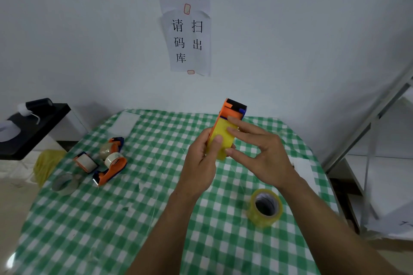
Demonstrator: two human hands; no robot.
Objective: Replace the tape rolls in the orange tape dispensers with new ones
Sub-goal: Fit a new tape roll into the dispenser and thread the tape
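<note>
Nearest you, a spare yellow roll [266,207] lies on the checked table [111,230], right of your forearms, not fitted to anything.

Above the table centre, your left hand [201,163] grips the orange tape dispenser [232,111] from its left side, with the thumb curled onto the yellow tape roll [223,138] sitting in the frame. Your right hand [261,152] pinches that roll between fingertips and thumb.

Status: this unit appears to be at the seating step. The roll looks bright, full and wide, and fills the frame. No tape is seen drawn to the cutter end.

Farther left, the other orange dispensers [111,169] lie on the table carrying pale rolls. You cannot tell whether these are old or new. A clear roll [64,184] lies just beside them, near the table edge.
</note>
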